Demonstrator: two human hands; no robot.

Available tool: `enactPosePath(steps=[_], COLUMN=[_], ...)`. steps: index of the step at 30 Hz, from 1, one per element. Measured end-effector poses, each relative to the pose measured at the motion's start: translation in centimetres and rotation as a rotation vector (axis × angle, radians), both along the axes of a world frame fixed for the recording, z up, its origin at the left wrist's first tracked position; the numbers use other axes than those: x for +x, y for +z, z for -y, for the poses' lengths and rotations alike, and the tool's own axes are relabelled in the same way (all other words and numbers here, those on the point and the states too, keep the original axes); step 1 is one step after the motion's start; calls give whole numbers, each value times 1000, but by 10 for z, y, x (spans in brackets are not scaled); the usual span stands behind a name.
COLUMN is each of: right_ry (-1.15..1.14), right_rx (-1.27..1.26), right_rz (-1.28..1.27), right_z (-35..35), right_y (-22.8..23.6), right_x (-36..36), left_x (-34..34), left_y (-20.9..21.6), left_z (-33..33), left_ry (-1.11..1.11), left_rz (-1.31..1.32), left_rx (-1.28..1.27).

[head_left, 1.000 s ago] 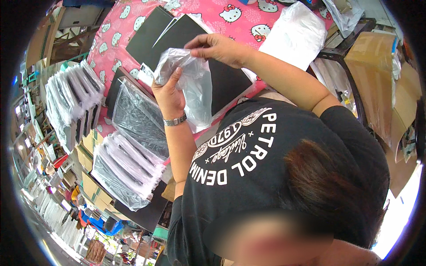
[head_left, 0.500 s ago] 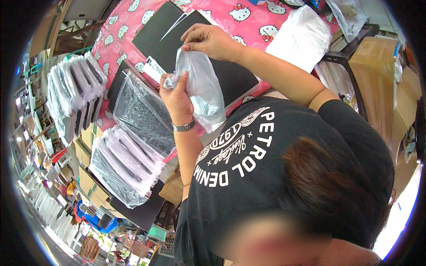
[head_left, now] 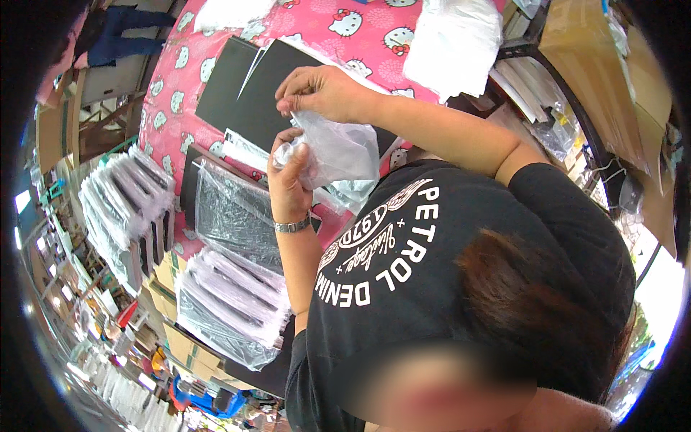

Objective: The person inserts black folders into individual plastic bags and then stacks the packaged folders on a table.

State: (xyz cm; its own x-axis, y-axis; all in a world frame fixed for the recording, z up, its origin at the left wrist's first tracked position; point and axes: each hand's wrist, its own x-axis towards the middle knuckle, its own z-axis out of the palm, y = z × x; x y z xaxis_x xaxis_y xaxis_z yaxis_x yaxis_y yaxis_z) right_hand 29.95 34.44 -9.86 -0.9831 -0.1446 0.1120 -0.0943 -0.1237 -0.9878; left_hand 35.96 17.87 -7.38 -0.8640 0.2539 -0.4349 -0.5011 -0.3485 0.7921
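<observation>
Pink cartoon-print cloth (head_left: 360,32) covers the work surface, cluttered stall shelves around it. Landmark = the clear plastic bag (head_left: 338,151)

- nearest the camera: a person in a black printed t-shirt (head_left: 461,266), head low in the picture, both arms reaching up toward the bag
- left hand (head_left: 288,176): on the left side of the bag, fingers curled around a bunched bit of plastic at the bag's edge, gripping it. Metal watch band (head_left: 293,225) on the wrist just below
- right hand (head_left: 320,92): directly above the bag, thumb and fingertips pinched together on the bag's top edge
- the bag hangs between the two hands, held up off the cloth, crumpled; cannot tell whether anything is inside
- just below-left of the bag: flat black item in clear wrap (head_left: 237,216) lying on the cloth, partly over the edge
- further below-left: stack of wrapped black-and-white packs (head_left: 230,306), overlapping like shingles
- well left of the bag: second row of similar wrapped packs (head_left: 126,209), stood on edge
- behind the bag, further up the cloth: black flat sheets (head_left: 245,86), fanned, touching each other
- upper right of the bag: pile of white plastic bags (head_left: 453,39) on the cloth
- far right: cardboard boxes (head_left: 597,79) and a dark metal rack (head_left: 576,108), well apart from the bag
</observation>
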Motion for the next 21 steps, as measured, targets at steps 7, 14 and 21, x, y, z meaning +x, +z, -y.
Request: enactPosePath(steps=[7,14,21], right_ry=[300,508,1306], right_rx=[-7,-19,192], right_rz=[466,402,249], right_z=[-23,-87,-105], right_y=[20,52,10], right_x=[23,33,16], left_x=[-15,15,28], left_y=[0,-16,15], left_z=[10,66,88], left_ry=[-29,-127,-159], left_rz=[30,20,64], left_rx=[-97,-35,46])
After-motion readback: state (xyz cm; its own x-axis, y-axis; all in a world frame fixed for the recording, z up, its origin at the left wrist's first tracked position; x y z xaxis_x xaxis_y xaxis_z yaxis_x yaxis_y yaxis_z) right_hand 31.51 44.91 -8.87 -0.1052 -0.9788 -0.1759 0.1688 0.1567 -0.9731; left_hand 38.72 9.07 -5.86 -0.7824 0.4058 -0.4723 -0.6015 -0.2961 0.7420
